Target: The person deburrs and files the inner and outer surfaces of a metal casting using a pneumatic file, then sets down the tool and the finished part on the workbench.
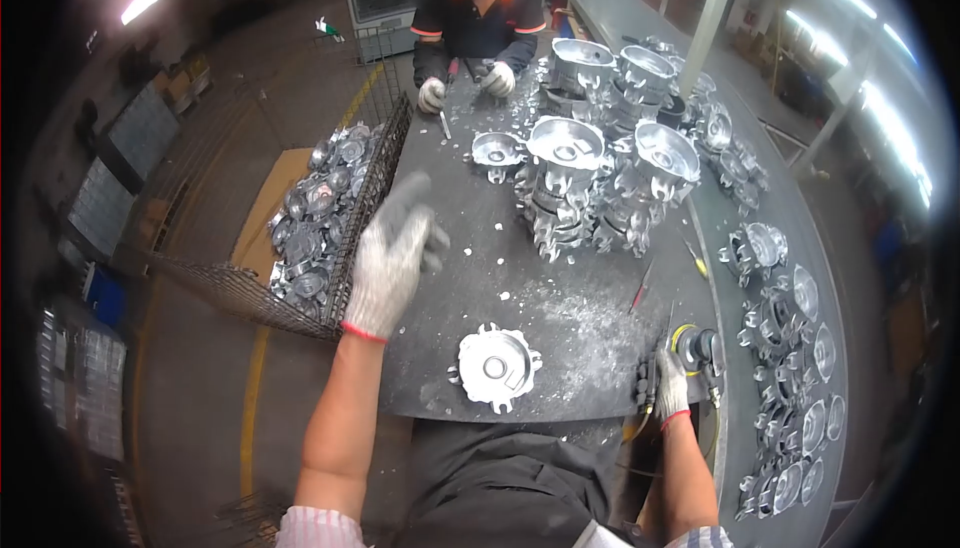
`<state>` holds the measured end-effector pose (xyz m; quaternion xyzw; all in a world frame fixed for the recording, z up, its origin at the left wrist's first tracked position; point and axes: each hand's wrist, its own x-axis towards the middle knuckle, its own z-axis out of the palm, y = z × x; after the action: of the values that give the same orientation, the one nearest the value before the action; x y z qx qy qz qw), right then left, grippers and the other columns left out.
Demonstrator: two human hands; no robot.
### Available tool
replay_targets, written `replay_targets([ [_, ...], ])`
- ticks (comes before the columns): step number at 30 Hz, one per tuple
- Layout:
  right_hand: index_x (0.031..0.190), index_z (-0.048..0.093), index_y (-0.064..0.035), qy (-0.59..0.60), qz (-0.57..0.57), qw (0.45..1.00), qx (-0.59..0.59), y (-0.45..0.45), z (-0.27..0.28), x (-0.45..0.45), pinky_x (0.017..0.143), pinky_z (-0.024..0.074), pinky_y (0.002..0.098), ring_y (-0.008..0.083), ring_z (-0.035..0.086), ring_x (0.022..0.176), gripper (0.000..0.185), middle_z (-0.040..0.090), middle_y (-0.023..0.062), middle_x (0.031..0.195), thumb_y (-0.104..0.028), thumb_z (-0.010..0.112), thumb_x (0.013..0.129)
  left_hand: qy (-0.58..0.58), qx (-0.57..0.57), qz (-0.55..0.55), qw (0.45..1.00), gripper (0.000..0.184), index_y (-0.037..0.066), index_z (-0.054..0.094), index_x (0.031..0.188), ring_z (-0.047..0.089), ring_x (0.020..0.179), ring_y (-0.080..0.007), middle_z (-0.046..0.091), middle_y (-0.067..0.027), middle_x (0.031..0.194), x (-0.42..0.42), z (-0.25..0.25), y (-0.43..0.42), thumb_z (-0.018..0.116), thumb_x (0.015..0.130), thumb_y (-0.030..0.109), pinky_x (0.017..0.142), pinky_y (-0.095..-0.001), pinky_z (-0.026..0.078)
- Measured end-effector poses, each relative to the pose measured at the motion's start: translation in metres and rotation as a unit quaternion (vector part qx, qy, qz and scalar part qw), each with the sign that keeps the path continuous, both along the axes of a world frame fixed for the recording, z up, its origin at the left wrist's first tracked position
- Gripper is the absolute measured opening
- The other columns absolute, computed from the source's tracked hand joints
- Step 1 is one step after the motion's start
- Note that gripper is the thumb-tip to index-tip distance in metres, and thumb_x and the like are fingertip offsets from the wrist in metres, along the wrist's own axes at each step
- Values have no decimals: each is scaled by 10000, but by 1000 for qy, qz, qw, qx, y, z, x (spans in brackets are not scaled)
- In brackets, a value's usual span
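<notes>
My left hand (pixel 388 266), in a white knit glove with a red cuff, is raised over the left edge of the table, fingers apart and slightly blurred, holding nothing. At the front right corner, my gloved right hand (pixel 672 386) is closed round a dark air tool (pixel 647 382), partly hidden by the fingers. Touching or close beside this hand is a round sander (pixel 697 348) with a yellow-green rim. A silver metal casting (pixel 496 366) lies flat near the table's front edge, between my hands.
Stacked castings (pixel 565 153) stand on the dark table (pixel 450 288). More castings (pixel 785 348) line the belt at right. A wire cage (pixel 375 188) holding castings stands left. A red-handled tool (pixel 640 288) and a yellow-handled one (pixel 697 264) lie right. A masked co-worker (pixel 480 18) works opposite.
</notes>
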<state>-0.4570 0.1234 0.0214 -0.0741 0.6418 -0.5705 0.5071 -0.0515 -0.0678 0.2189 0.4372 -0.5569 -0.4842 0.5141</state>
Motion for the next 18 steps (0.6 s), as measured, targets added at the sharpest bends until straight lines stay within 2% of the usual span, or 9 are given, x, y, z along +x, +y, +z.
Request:
replay_targets([
  [1, 951, 600, -146, 14, 17, 1000, 22, 0, 1, 1, 325, 448, 352, 200, 560, 409, 315, 623, 45, 658, -459, 602, 986, -5, 59, -6, 998, 483, 10, 497, 1448, 611, 702, -88, 670, -39, 832, 0, -5, 9, 564, 1031, 246, 628, -228, 513],
  [2, 938, 599, -153, 32, -17, 999, 9, 0, -7, 0, 318, 441, 351, 203, 555, 402, 310, 622, 42, 656, -460, 611, 982, -9, 62, -20, 998, 448, 29, 520, 1430, 637, 770, -102, 683, -48, 885, 5, -33, 11, 579, 1024, 208, 697, -241, 537],
  [4, 1105, 542, -155, -3, -15, 1000, 3, 2, -11, -5, 346, 453, 352, 203, 571, 442, 276, 623, 53, 699, -366, 659, 971, -129, -32, 2, 991, 471, 37, 530, 1423, 691, 892, -209, 697, -94, 1090, 20, -110, 26, 636, 1001, 219, 801, -354, 572],
  [6, 1175, 515, -155, -17, -8, 1000, 1, 1, -8, -5, 357, 458, 350, 203, 578, 459, 315, 621, 58, 715, -332, 674, 969, -380, -64, 25, 923, 462, 71, 575, 1365, 682, 1005, -303, 686, -138, 1141, 29, -134, 67, 671, 943, 231, 926, -432, 535],
  [8, 1190, 504, -153, -13, -9, 1000, 4, 1, -1, -2, 358, 458, 347, 204, 579, 461, 329, 619, 58, 719, -329, 673, 969, -510, -122, 2, 851, 465, 85, 606, 1296, 628, 1111, -358, 664, -175, 1154, 41, -147, 92, 695, 869, 244, 1007, -476, 475],
  [9, 1195, 500, -152, -7, -14, 1000, 6, 1, 0, -1, 357, 458, 346, 204, 580, 461, 335, 619, 59, 722, -327, 674, 968, -545, -134, 35, 827, 473, 85, 603, 1263, 564, 1207, -375, 629, -177, 1234, 51, -162, 96, 708, 832, 249, 1054, -505, 416],
  [10, 1200, 497, -151, -3, -19, 1000, 9, 2, 0, 1, 357, 457, 345, 204, 580, 461, 341, 619, 59, 725, -325, 676, 967, -545, -118, 73, 827, 502, 77, 583, 1288, 509, 1259, -394, 594, -179, 1289, 62, -170, 99, 707, 841, 267, 1078, -521, 384],
  [14, 1211, 487, -146, -2, -19, 1000, 14, 2, -8, -5, 355, 462, 346, 202, 583, 462, 362, 622, 59, 737, -324, 682, 963, -542, -13, 218, 812, 551, 57, 540, 1368, 488, 1307, -390, 559, -194, 1377, 108, -204, 76, 668, 895, 306, 1101, -512, 377],
  [18, 1176, 507, -134, -3, -28, 1000, 6, 1, -8, -2, 354, 464, 347, 202, 583, 460, 321, 625, 58, 742, -301, 680, 965, -445, 239, 201, 839, 587, 93, 501, 1443, 547, 1270, -439, 567, -223, 1408, 101, -192, 63, 479, 1004, 482, 1051, -512, 443],
])
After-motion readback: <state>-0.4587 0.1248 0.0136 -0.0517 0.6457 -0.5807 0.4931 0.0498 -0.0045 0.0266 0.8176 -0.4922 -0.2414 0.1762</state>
